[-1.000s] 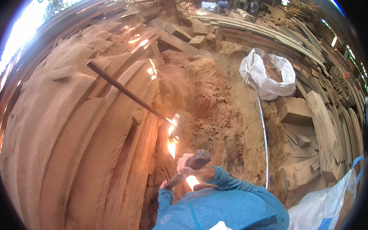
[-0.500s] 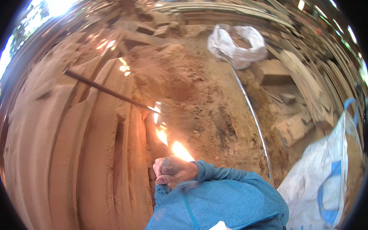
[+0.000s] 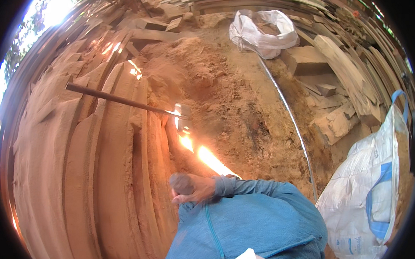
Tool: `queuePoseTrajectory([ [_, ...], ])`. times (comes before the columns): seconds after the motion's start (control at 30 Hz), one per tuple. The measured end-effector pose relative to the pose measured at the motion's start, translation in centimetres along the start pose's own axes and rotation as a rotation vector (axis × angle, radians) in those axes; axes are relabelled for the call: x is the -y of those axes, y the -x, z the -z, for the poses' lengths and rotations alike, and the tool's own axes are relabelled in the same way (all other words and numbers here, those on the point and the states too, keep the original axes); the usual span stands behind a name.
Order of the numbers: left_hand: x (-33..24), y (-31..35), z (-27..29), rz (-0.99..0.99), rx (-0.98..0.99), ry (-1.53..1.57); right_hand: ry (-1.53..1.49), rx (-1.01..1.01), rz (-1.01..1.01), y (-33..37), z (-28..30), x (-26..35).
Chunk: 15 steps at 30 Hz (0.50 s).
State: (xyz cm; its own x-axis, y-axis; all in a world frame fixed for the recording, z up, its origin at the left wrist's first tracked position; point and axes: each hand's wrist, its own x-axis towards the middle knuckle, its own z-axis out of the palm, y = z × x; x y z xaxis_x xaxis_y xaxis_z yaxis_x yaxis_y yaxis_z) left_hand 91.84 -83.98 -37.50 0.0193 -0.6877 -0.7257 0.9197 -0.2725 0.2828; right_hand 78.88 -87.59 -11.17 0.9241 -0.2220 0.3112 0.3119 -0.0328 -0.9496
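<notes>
My right hand is drawn in close in front of my blue jacket. Its fingers curl at a rounded grey-brown thing, blurred, whose kind I cannot make out. The left hand is mostly hidden behind the right one, and only its sleeve shows plainly, so its fingers cannot be read. Ahead of the hands, a long-handled tool with a metal head lies across the dusty planks, its head over the sawdust-like heap.
Thick dust-covered planks run along the left. An open white sack stands at the back, and a pale strip stretches from it toward me. Timber blocks and a large white bag with blue straps are at the right.
The view has shifted slightly, with the sack and planks higher in it. The grey-brown thing shows farther left at my right hand's fingers. The long-handled tool still lies on the planks.
</notes>
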Motion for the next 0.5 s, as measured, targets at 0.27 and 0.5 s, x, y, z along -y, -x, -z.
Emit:
queuePoseTrajectory([
  [0.27, 3.0, 4.6, -6.7, -0.371, 0.107, -1.563, -0.123, -0.589, 0.076, 6.3, 8.2, -1.0],
  [0.5, 5.2, -1.2, -13.4, 0.608, 0.231, 0.113, -0.072, -0.983, 0.437, 10.3, 15.5, 7.7],
])
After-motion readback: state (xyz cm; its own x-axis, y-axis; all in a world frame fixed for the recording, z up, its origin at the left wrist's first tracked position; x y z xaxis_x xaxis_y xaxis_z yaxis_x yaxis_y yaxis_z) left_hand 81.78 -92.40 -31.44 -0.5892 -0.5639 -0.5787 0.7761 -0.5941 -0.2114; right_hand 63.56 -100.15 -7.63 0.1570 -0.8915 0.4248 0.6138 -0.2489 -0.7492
